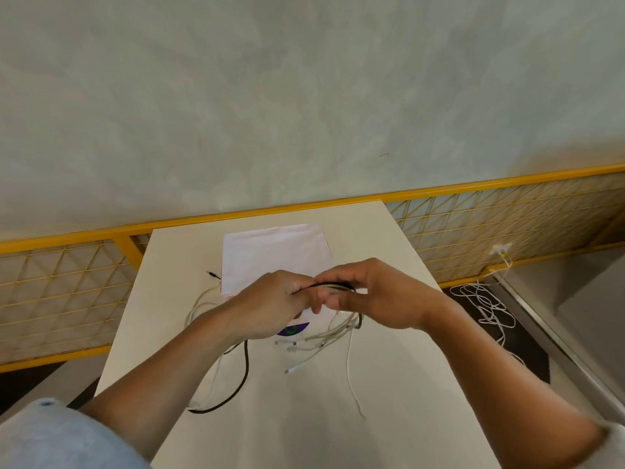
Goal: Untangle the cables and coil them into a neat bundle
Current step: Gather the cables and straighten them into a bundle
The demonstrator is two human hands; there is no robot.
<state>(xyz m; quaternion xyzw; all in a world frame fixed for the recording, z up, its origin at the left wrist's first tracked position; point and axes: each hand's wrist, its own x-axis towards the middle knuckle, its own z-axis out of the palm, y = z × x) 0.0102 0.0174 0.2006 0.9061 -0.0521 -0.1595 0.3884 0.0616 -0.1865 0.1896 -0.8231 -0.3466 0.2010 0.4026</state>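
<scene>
**A:** What are the hands doing?

**B:** The left hand (274, 304) and right hand (375, 296) meet over the near edge of the white paper sheet (274, 255). Curled fingers of both pinch one cable bunch (333, 285) of black and pale strands.

**A:** And the rest?

**B:** A black braided cable (244, 370) trails from under the left hand onto the table (389, 418), nearer than the sheet. White cables (324, 340) with plugs lie tangled at the sheet's near right corner. Well right of the sheet, a floor tangle (487, 302) lies off the table.

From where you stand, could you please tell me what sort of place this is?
Probably an indoor workshop or lab corner: a white table, a yellow mesh fence behind it, and a plain grey wall.
</scene>
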